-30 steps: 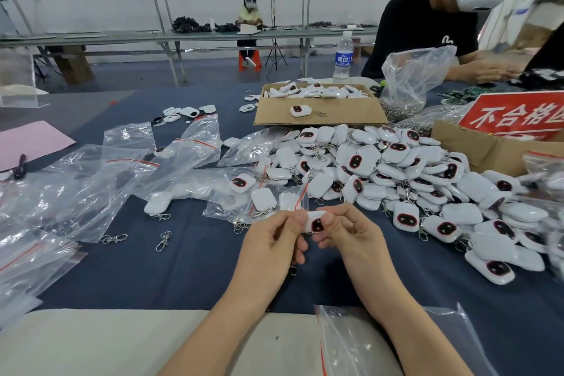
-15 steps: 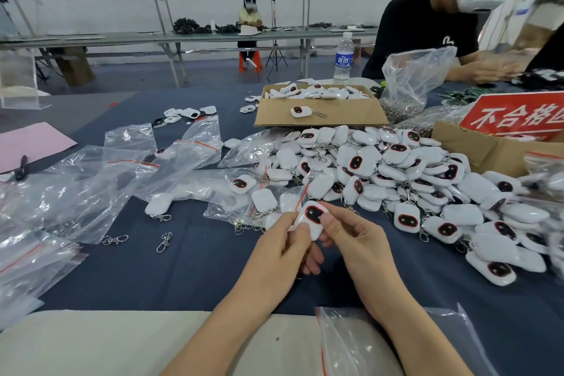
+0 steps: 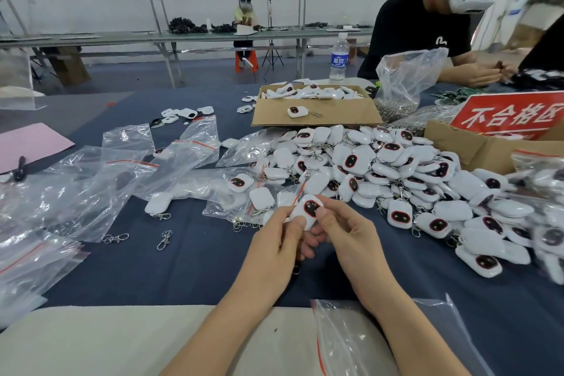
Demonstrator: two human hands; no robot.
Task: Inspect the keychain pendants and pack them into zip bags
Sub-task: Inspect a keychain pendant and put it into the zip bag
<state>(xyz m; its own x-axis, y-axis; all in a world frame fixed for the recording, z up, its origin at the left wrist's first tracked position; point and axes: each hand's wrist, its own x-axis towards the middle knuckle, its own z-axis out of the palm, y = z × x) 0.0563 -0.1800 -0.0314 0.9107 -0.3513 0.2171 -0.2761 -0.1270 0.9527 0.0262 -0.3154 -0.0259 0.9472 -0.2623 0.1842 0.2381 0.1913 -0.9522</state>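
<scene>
A white keychain pendant (image 3: 306,211) with a dark red-rimmed face is held up between both hands, face toward me. My left hand (image 3: 276,246) grips its left and lower side. My right hand (image 3: 345,235) pinches its right edge with thumb and fingers. A big pile of the same pendants (image 3: 396,174) covers the blue table to the right. Several clear zip bags (image 3: 91,186) with red seal lines lie to the left, some holding pendants. Another zip bag (image 3: 351,342) lies under my right forearm.
A flat cardboard box (image 3: 317,114) with more pendants stands behind the pile. A second box with a red sign (image 3: 506,117) is at the right. Loose metal clasps (image 3: 164,239) lie at the left front. A person works at the far right beside a water bottle (image 3: 338,61).
The pendant was turned from edge-on to face-up between my fingers and lifted slightly. Both hands shifted a little up and right around it.
</scene>
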